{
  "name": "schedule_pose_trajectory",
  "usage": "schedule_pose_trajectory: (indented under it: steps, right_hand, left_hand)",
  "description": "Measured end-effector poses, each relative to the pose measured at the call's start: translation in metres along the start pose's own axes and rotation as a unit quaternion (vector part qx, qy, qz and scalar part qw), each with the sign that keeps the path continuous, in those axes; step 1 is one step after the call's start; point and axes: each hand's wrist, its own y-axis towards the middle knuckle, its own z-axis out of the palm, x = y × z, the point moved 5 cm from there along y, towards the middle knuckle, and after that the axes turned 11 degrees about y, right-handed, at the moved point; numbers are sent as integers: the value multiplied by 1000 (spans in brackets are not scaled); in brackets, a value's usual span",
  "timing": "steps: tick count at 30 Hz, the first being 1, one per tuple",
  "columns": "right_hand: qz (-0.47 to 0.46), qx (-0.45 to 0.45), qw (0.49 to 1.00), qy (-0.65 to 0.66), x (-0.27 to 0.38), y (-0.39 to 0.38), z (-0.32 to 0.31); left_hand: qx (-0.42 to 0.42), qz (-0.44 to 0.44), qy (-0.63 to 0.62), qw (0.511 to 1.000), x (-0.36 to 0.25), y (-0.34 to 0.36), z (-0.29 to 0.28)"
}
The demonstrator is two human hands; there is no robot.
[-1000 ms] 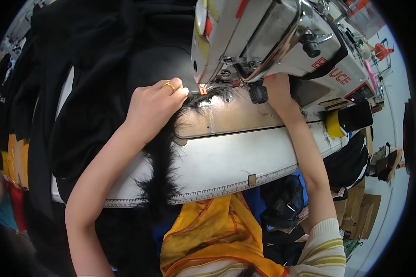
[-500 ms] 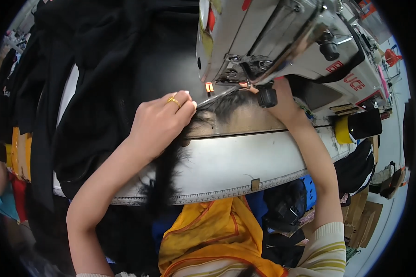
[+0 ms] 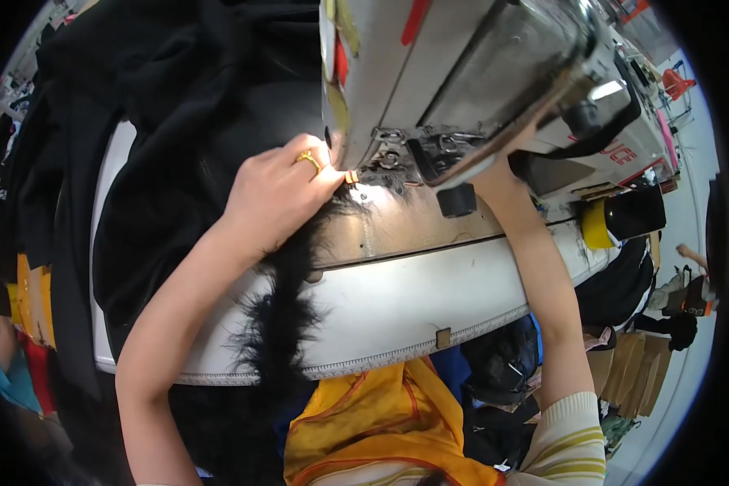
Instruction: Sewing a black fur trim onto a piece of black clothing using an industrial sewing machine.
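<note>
My left hand point(image 3: 287, 188), a gold ring on one finger, is closed in a pinch beside the lit needle area of a white sewing machine point(image 3: 389, 89). It grips the edge of a black garment point(image 3: 170, 186), where the cloth meets a strip of fluffy black trim point(image 3: 279, 312). From under that hand the trim hangs over the table's front edge. My right hand point(image 3: 494, 176) reaches behind the machine head; only its wrist end shows, and its fingers are hidden. Loose black fluff clings round the presser foot.
A tape rule runs along the white table's front edge point(image 3: 397, 354). At the right stands a yellow-and-black container point(image 3: 616, 219). Cardboard point(image 3: 636, 373) and dark bags lie below on the right. A yellow apron point(image 3: 373, 421) covers my lap.
The view has shifted closer to the machine head. My left hand has come nearer to the needle. The taut cloth edge between my hands is now hidden, while more hanging trim shows.
</note>
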Motion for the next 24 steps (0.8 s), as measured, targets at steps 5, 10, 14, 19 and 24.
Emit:
schedule_pose_trajectory:
  steps: [5,10,14,19,24]
  right_hand:
    - [37,-36,998,33,10,24,1]
    - [-14,-4,995,102,18,20,-14]
    - [-9,-33,911,410,55,33,-41]
    - [6,41,942,333,48,33,-15]
    - [-83,-27,951,296,42,26,-23]
  left_hand:
    - [14,-4,56,998,9,-11,-1]
    - [32,-85,16,996,10,-33,-17]
    - [39,-79,32,996,10,-36,-19]
    - [82,-96,7,992,8,-33,-25]
    - [72,-109,-18,991,0,-46,-33]
